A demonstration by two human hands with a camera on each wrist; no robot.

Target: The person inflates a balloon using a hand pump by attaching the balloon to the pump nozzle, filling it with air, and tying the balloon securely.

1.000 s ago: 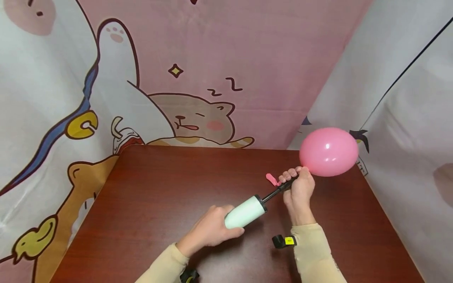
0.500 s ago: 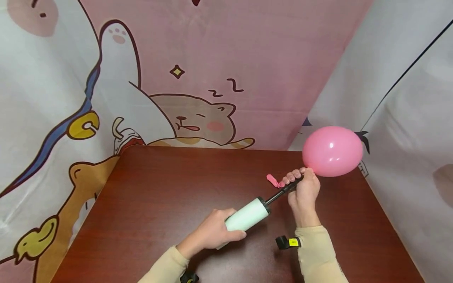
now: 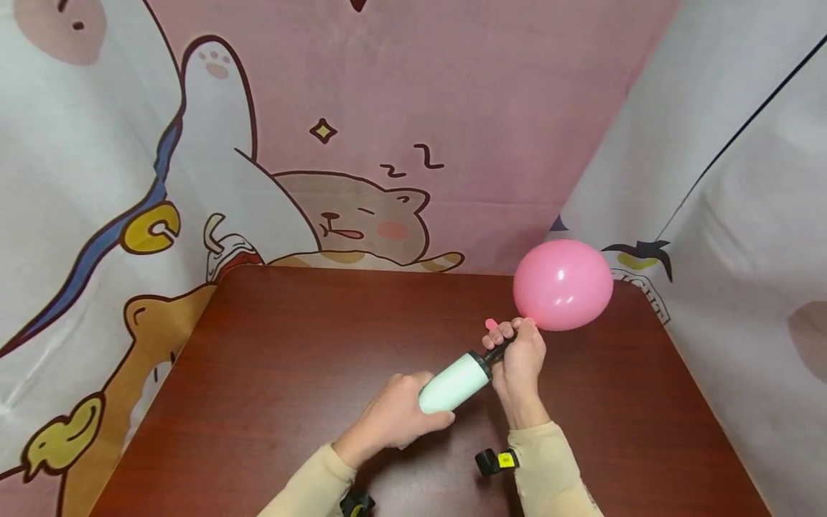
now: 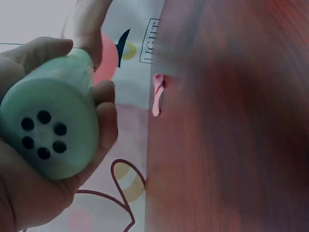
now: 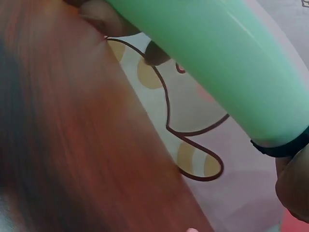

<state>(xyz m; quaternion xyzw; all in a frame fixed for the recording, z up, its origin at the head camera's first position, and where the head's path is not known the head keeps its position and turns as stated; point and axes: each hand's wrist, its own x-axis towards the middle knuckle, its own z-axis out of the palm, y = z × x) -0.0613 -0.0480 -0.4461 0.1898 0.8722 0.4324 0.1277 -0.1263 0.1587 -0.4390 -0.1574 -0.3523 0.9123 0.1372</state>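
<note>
A mint-green balloon hand pump (image 3: 455, 383) is held at a slant above the table by both hands. My left hand (image 3: 394, 413) wraps round its barrel near the lower end; the left wrist view shows the barrel's end cap (image 4: 48, 128) with several round holes. My right hand (image 3: 522, 362) grips the black front part (image 3: 499, 352) and pinches the neck of an inflated pink balloon (image 3: 563, 285) on the nozzle. Only a short length of black shows between barrel and right hand. Beyond the right fingers lies a limp pink balloon (image 4: 157, 95) on the table.
The brown wooden table (image 3: 310, 345) reaches back to a cartoon-printed cloth (image 3: 504, 108), with more cloth at both sides. A black wrist camera (image 3: 494, 462) sticks out from the right sleeve, close over the table.
My right hand has come left and down toward the barrel with the inflated balloon. The black rod between them shows shorter. My left hand has shifted slightly right.
</note>
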